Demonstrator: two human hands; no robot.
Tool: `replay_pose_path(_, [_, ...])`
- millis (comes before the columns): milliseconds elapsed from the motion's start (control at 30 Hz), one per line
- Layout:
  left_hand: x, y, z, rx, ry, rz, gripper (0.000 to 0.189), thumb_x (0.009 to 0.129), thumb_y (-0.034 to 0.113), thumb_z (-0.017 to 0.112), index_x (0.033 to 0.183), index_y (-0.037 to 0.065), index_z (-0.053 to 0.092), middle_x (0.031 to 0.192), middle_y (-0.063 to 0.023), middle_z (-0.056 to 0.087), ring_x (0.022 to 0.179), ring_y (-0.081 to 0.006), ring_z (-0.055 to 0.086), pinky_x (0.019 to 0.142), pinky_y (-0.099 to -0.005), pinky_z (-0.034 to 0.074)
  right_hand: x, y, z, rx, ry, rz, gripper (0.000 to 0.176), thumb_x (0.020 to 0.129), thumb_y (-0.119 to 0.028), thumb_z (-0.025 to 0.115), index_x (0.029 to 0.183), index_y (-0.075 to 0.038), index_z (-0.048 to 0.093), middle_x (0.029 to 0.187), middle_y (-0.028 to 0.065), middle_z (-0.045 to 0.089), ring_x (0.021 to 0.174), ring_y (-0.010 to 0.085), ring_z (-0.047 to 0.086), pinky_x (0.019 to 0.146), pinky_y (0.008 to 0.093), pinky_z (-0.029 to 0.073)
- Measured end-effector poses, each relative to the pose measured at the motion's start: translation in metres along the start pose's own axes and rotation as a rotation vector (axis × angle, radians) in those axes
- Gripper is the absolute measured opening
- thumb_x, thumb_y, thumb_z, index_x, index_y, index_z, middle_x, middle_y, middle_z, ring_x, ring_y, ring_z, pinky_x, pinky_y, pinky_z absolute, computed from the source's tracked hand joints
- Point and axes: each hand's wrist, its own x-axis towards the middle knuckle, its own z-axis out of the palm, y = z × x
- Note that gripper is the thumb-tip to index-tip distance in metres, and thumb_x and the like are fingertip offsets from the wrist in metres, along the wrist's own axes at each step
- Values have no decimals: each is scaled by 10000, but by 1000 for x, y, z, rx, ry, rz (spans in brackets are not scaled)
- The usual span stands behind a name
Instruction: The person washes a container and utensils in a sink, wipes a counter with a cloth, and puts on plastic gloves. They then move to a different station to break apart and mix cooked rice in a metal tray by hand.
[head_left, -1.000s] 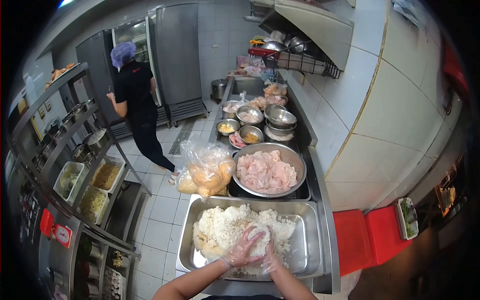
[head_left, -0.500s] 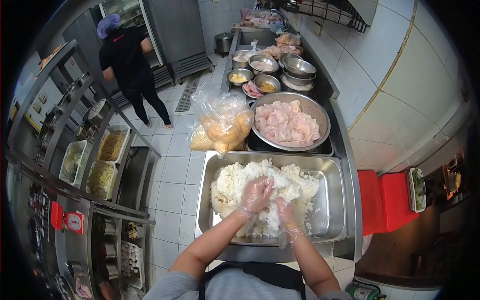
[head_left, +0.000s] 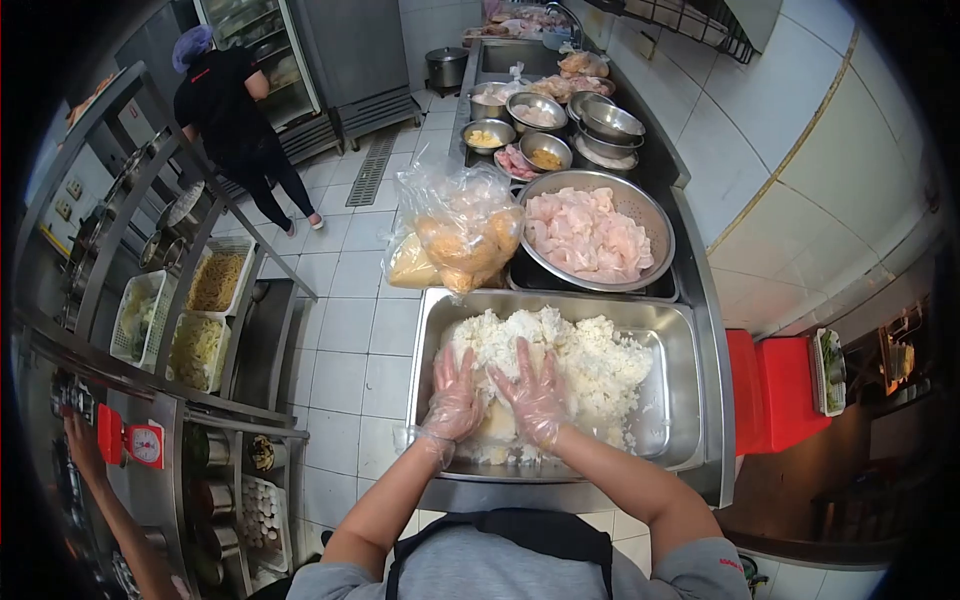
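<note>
White cooked rice is heaped in a rectangular metal pan, with bare metal showing at the right end. My left hand, in a clear plastic glove, lies on the rice at the pan's left side, fingers spread and pointing away from me. Beside it, my right hand wears the same kind of glove. Its fingers are also stretched out over the rice, near the middle. Neither hand holds anything.
Behind the pan are a colander of pale raw meat and a plastic bag of orange-brown food. Several metal bowls stand farther back. A person stands at an open fridge; another person's arm reaches in near a red scale.
My hands have gone from closed in the rice at mid-pan to spread flat on it, farther left. The person at the fridge has shifted left. Another arm has appeared at lower left.
</note>
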Motion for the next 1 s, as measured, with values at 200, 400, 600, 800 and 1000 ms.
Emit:
replay_pose_path(200, [-4,3,-25,-72,-203,-57,700,726,129,531,1369,31,271,1419,-318,64,1320,-461,95,1079,-440,182,24,26,-3,221,28,12,775,680,-109,637,1359,-313,323,1470,137,87,1229,389,362,924,490,409])
replay_pose_path(400, [-15,19,-16,30,-209,-5,952,694,425,653,1397,14,159,1417,-335,3,1320,-485,14,1072,-523,72,31,39,-6,780,344,212,588,672,-148,665,1230,-162,479,1291,144,409,1114,291,496,900,358,435])
replay_pose_path(600, [4,70,12,22,-195,118,1163,662,710,558,1401,-30,46,1405,-367,-36,1319,-494,-63,1021,-608,-39,25,51,35,1313,345,296,542,773,-211,661,1237,-33,446,1147,117,540,1053,213,519,889,296,411])
replay_pose_path(800, [12,100,30,-398,62,265,427,854,185,564,1240,37,455,1394,-344,97,1315,-466,138,1040,-456,228,-7,52,56,1918,177,706,540,846,-462,514,1157,-22,541,856,87,621,830,199,579,706,337,443])
replay_pose_path(1000, [14,88,35,-666,208,65,249,920,239,458,966,17,560,1028,-188,514,965,-292,494,846,-376,393,-17,37,56,1285,335,339,532,905,-457,388,1083,17,552,825,163,612,785,287,580,691,387,441])
